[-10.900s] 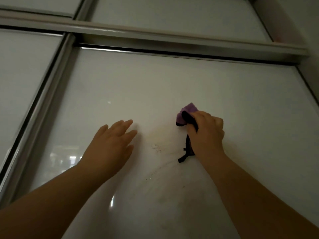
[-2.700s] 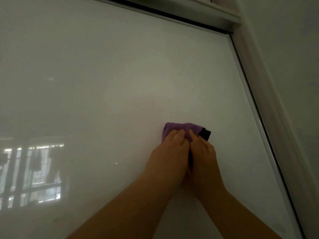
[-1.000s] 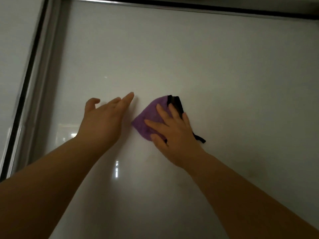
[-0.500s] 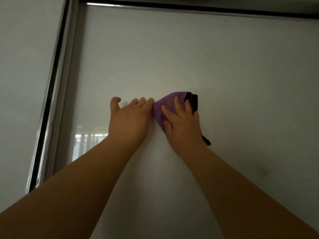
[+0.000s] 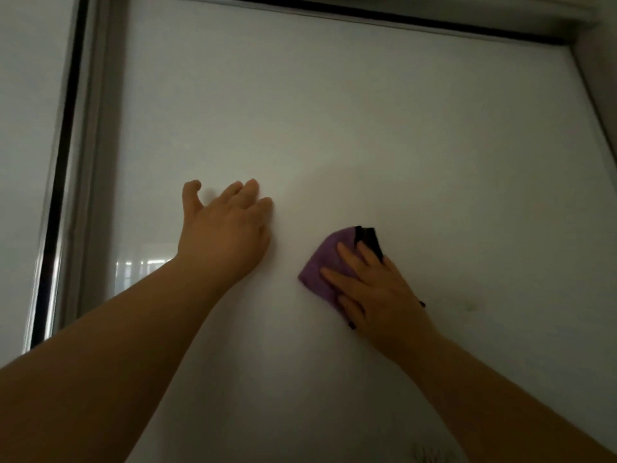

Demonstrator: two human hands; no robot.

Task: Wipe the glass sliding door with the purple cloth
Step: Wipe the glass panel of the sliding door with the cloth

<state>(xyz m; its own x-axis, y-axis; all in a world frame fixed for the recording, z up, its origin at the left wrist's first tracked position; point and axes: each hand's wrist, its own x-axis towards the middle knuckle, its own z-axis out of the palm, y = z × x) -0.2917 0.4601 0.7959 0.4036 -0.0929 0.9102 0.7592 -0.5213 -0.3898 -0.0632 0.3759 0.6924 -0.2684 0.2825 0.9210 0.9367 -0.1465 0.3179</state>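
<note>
The frosted glass sliding door (image 5: pixel 334 111) fills most of the view. My right hand (image 5: pixel 374 292) lies flat on the purple cloth (image 5: pixel 322 264), which has a black edge, and presses it against the glass at centre right. My left hand (image 5: pixel 223 228) rests flat on the bare glass to the left of the cloth, fingers spread, holding nothing. A gap of glass separates the two hands.
A metal frame post (image 5: pixel 96 135) with a dark seal runs down the left side, with another pane (image 5: pixel 26 111) beyond it. The top rail (image 5: pixel 367 11) crosses above. The right frame edge (image 5: pixel 597 105) slants down. A faint smudge (image 5: pixel 471 307) sits right of the cloth.
My right hand has slid the cloth to the right and down, away from my left hand. The left hand stays flat on the glass, fingers slightly more spread.
</note>
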